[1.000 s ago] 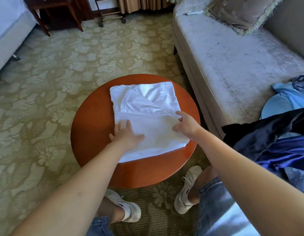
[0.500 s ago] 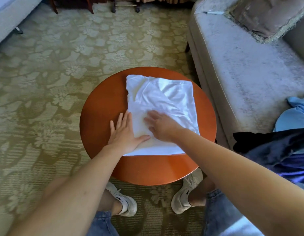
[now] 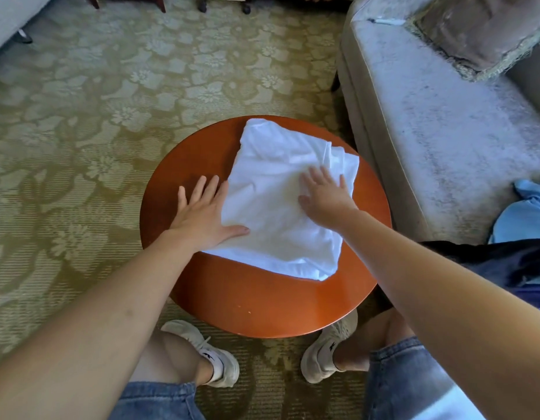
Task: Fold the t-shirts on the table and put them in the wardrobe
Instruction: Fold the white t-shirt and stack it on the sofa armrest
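White t-shirt (image 3: 281, 213) lies folded into a rough rectangle on the round wooden table (image 3: 262, 307), set toward the far and right edges, with its far corner almost at the far rim. Left hand (image 3: 202, 216) is released and flat: fingers straight, palm on bare wood at the shirt's left edge, thumb lying across the cloth. Right hand (image 3: 323, 198) is also flat, fingers spread, pressing the upper right part of the shirt. Neither hand grasps anything. My read is that this is a smoothing step and the fold is near done. The wardrobe is not in view, so the stow is not yet done. Handling: light, thin, limp cotton with no stiffness, so it will sag and unfold if lifted by one corner. The polished top looks slick, so the bundle should slide easily and could skate off the right edge under a sideways push. Best hold is both hands under opposite long edges, or one palm slid beneath with the other flat on top, so that the layers stay stacked. Loose flaps near the far right edge are the likely spot to come apart. More garments wait on the sofa (image 3: 429, 140) to the right — a light blue one (image 3: 529, 213) and a dark one (image 3: 505, 262).
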Available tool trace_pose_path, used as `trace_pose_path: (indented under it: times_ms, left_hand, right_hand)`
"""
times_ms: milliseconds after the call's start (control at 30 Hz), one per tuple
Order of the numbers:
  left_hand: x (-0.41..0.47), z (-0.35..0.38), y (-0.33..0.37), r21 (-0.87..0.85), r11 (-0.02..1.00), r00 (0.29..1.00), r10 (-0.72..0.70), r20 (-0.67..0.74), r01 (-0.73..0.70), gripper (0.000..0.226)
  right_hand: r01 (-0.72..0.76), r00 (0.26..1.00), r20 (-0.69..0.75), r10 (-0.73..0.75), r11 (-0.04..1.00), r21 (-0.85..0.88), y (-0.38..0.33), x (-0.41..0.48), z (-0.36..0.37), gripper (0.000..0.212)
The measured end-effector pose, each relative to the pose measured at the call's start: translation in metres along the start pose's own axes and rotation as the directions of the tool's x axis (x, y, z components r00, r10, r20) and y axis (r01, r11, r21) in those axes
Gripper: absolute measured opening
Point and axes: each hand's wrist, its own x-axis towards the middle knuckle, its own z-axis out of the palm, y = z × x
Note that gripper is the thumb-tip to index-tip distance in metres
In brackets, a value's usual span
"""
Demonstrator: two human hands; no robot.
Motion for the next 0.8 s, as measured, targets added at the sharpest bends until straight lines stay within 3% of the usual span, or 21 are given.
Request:
trace_pose_path:
  times_ms: [67,200,267,333,400,467,533,633,733,800]
  left_hand:
    - [0.003,-0.006,-0.007,0.024,0.996,0.997,-0.08,-0.019,0.081,0.106]
    - [0.005,-0.019,-0.006,0.063,0.96,0.952,-0.259,-0.161,0.272,0.086]
    - [0.002,-0.022,0.003,-0.002,0.948,0.926,-0.311,-0.212,0.318,0.08]
    - [-0.002,-0.022,0.014,-0.148,0.918,0.911,-0.387,-0.142,0.367,0.086]
    - [-0.006,-0.018,0.026,-0.269,0.86,0.896,-0.442,0.034,0.434,0.099]
    - [-0.007,-0.012,0.033,-0.249,0.849,0.884,-0.433,0.175,0.465,0.109]
    - [-0.005,-0.007,0.032,-0.195,0.878,0.893,-0.399,0.206,0.437,0.113]
    - [0.006,-0.009,0.019,-0.203,0.918,0.938,-0.316,0.144,0.341,0.115]
    - [0.013,-0.02,0.014,-0.215,0.903,0.926,-0.377,0.015,0.371,0.111]
    - [0.014,-0.027,0.017,-0.241,0.869,0.893,-0.45,-0.021,0.432,0.109]
  right_hand:
    - [0.018,0.999,0.033,-0.018,1.0,0.024,-0.007,-0.002,0.002,0.055]
    - [-0.041,0.998,-0.064,0.03,0.985,-0.17,-0.019,-0.01,-0.007,0.05]
    - [-0.049,0.993,-0.112,0.029,0.982,-0.184,-0.02,-0.012,-0.011,0.049]
    - [-0.033,0.992,-0.122,0.015,0.988,-0.148,-0.014,-0.011,-0.012,0.051]
    - [0.028,0.999,-0.021,-0.03,0.997,-0.072,-0.003,-0.009,-0.01,0.059]
    - [0.027,0.998,0.063,-0.026,1.0,-0.009,0.005,-0.007,-0.008,0.064]
    - [-0.033,0.998,0.054,0.035,0.998,-0.052,0.008,-0.008,-0.007,0.064]
    - [-0.145,0.988,-0.058,0.142,0.988,-0.059,0.01,-0.011,-0.014,0.056]
    - [-0.317,0.934,-0.133,0.332,0.941,0.122,0.023,-0.01,-0.015,0.052]
    - [-0.462,0.87,-0.029,0.492,0.834,0.303,0.031,-0.01,-0.013,0.068]
